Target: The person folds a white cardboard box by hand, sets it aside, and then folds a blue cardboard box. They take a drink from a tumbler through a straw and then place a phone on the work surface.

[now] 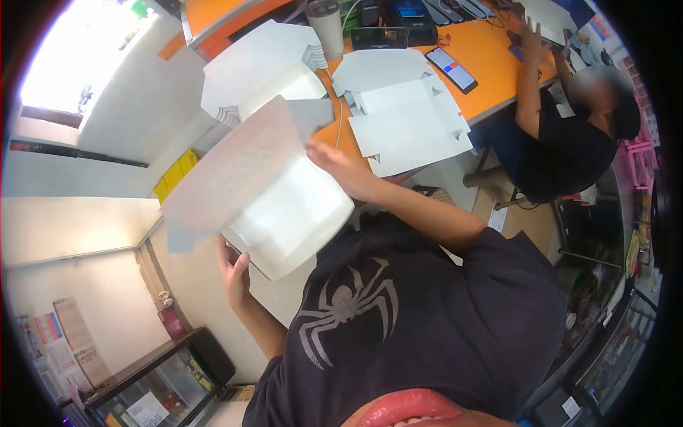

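An open white cardboard box (292, 220) is held up in front of my chest, its lid flap (235, 164) raised on the far side. My left hand (235, 274) grips the near left corner, thumb outside and the other fingers partly hidden. My right hand (338, 167) holds the far right edge beside the lid, its fingers partly behind the card. Just beyond are nested open white boxes (260, 60) on the orange table (491, 67). To their right lies a flat, partly creased white box blank (413, 117).
A phone with a lit screen (452, 70), a tumbler (326, 28) and black devices (409, 25) are on the table. A seated person (569, 146) in black works at the right. Yellow packs (176, 174) stand by the left wall; a glass-fronted cabinet (160, 384) is lower left.
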Tool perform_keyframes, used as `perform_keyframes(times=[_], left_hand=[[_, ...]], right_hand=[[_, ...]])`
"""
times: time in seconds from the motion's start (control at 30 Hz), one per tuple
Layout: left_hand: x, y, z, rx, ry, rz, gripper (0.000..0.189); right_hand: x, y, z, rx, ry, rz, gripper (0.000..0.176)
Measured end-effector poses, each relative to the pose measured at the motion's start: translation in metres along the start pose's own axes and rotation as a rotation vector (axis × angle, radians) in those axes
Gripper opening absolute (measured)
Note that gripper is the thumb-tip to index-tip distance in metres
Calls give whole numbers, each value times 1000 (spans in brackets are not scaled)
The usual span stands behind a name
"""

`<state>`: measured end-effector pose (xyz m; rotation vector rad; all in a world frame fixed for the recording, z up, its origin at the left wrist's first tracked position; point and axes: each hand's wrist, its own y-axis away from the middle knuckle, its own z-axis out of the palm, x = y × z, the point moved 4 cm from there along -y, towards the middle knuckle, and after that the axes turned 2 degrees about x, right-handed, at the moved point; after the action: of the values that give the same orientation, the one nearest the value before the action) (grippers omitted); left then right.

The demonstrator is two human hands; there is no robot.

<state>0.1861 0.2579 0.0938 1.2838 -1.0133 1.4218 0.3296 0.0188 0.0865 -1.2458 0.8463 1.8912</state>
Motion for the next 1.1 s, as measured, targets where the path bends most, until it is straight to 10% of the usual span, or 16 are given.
perform_keyframes(times=[0.2, 0.47, 0.8, 1.1], left_hand=[[-1, -7, 33, -14, -1, -104, 85], [5, -8, 49, -283, -250, 6, 154], [6, -11, 52, -213, -170, -44, 133], [22, -66, 42, -165, -167, 273, 132]], right_hand=[[31, 25, -9, 177, -72, 109, 60], [54, 15, -38, 199, -72, 105, 52], [32, 28, -30, 130, -246, 280, 50], [-33, -2, -28, 228, -132, -183, 37]])
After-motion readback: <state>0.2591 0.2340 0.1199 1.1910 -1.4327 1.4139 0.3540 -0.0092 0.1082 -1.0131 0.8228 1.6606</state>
